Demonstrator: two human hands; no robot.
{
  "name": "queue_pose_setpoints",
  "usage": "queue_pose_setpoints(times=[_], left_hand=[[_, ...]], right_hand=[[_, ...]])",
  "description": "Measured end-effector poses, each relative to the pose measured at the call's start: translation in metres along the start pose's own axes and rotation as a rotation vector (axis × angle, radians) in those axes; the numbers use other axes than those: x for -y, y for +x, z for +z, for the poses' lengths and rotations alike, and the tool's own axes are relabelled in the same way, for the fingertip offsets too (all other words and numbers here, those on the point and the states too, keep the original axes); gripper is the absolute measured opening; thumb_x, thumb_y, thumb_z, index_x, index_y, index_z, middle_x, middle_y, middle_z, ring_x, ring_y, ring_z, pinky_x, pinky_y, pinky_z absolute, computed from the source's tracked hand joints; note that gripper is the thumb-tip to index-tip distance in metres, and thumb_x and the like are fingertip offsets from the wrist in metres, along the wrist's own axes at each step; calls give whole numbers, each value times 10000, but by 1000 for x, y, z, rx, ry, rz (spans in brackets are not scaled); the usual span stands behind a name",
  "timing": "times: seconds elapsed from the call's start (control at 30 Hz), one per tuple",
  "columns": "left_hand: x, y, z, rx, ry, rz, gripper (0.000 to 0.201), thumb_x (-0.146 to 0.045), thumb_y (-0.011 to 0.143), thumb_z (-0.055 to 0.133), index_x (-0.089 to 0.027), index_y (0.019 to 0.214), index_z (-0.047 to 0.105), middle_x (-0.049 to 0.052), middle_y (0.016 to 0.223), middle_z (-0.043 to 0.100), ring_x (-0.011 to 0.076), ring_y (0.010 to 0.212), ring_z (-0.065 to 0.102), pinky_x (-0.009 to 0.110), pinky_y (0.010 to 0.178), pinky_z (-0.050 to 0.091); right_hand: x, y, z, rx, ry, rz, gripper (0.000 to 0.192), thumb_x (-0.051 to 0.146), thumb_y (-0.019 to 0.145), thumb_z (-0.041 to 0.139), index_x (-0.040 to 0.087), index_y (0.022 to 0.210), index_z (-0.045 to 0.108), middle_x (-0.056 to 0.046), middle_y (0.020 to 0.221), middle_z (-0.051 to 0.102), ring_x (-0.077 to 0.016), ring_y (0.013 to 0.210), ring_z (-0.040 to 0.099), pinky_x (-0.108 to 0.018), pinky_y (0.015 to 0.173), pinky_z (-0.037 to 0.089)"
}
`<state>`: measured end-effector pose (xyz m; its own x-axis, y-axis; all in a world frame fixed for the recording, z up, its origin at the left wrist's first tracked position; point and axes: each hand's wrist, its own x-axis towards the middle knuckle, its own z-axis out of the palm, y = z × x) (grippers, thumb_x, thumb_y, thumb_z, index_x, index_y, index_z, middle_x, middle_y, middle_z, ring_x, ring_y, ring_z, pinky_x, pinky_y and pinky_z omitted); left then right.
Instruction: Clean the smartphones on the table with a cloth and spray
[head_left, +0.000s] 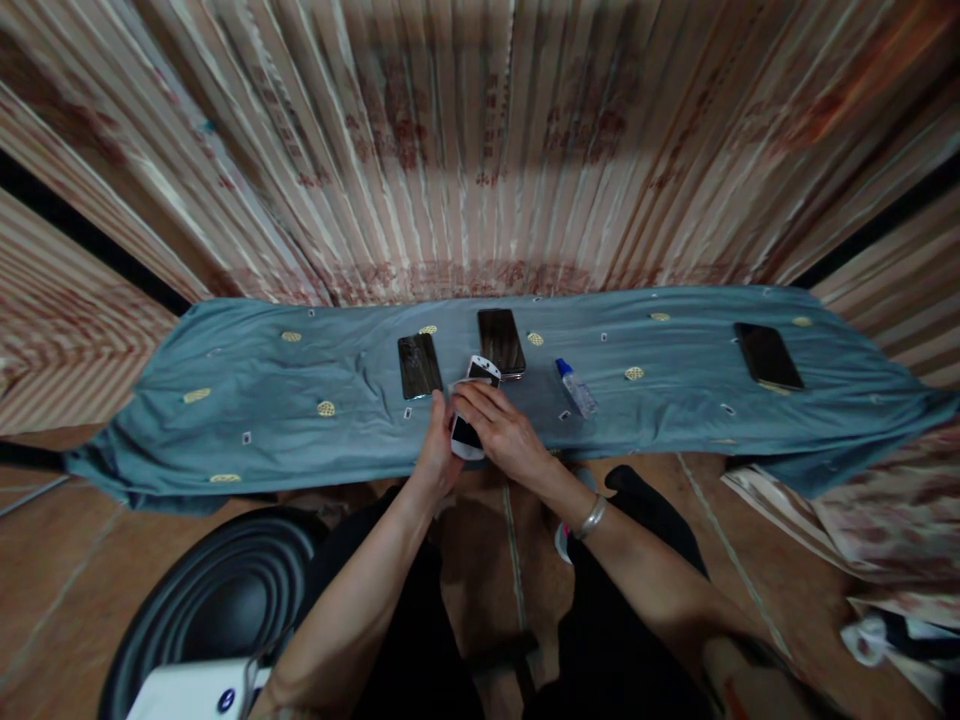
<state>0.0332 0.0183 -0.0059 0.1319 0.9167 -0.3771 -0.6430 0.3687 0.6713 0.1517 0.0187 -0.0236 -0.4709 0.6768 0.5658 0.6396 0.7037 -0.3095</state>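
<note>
The white phone point(468, 451) has rounded ends and a dark screen point(466, 434).

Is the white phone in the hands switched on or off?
It looks off: the white phone shows only dark screen above and below the right hand, which hides its middle.

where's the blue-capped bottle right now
In the head view, the blue-capped bottle lies on the blue cloth just right of centre, to the right of the right hand and the middle dark phone.

Silver bangle point(592, 518) — black trousers point(611, 640)
</note>
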Motion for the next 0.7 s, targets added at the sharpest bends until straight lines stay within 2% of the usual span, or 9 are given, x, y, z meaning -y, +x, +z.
queue_pose_setpoints(times=[0.13,0.23,0.4,0.7], left_hand=[[7,-1,0,48,56,21,464,-496,934,435,-117,1026,688,117,1047,719,249,1114,627,376,937,513],[12,-2,-2,57,118,19,442,-476,922,473,-118,1079,678,109,994,730,252,1033,660,384,886,536],[12,-6,-4,40,205,1,398,-469,874,565,-124,1023,698,99,911,729,246,889,685,380,787,562],[9,-9,-4,31,210,30,401,-467,763,707,-139,993,712,85,926,719,229,855,664,370,737,562]], right_hand=[[-11,1,-3,-34,-31,33,441,116,955,413,151,1381,521,-132,1394,550,-249,1356,426,-447,1155,389],[-20,2,-6,-43,-41,65,450,130,956,418,128,1399,498,-150,1413,527,-260,1369,407,-456,1161,376],[-31,3,-7,-97,-19,132,474,135,971,361,164,1435,455,-136,1421,521,-250,1366,406,-483,1146,383],[-36,1,-2,-114,10,176,514,146,969,327,157,1480,380,-146,1453,485,-252,1378,397,-497,1144,377]])
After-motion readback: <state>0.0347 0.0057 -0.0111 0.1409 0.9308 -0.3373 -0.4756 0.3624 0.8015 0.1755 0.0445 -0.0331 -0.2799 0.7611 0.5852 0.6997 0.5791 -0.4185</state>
